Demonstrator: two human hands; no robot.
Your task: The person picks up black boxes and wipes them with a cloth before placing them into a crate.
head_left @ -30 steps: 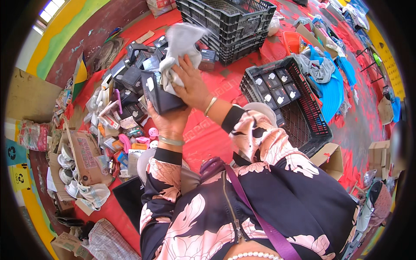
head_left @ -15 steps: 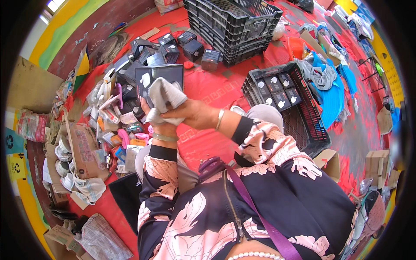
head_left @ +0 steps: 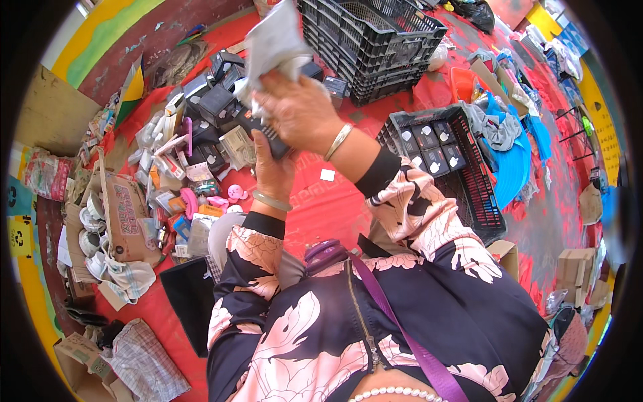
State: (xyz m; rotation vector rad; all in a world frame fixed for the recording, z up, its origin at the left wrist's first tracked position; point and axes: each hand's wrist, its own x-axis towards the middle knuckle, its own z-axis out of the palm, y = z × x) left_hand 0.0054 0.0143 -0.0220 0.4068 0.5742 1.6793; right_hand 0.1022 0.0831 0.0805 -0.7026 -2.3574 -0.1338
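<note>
My left hand (head_left: 273, 175) grips a black box (head_left: 276, 145) from its near side, thumb up along it. The box is tilted and mostly hidden behind my hands. My right hand (head_left: 305, 115) holds a grey-white cloth (head_left: 274, 43) against the box; the cloth is blurred and flares upward past the fingers. Just beyond and left of my hands lies a pile of similar black boxes (head_left: 218, 102). A beige box (head_left: 238, 147) sits beside my left hand at the pile's edge.
To the right, a black crate (head_left: 479, 194) holds several black boxes (head_left: 429, 137). Stacked black crates (head_left: 375, 50) stand at the far side. Mixed small goods and a carton (head_left: 127, 221) lie left on the red floor covering (head_left: 315, 221), with a small white square (head_left: 327, 175) nearer me.
Both hands have shifted slightly right. My right hand has moved up, and the cloth now swings upward. The box has turned from facing me to a steep tilt.
</note>
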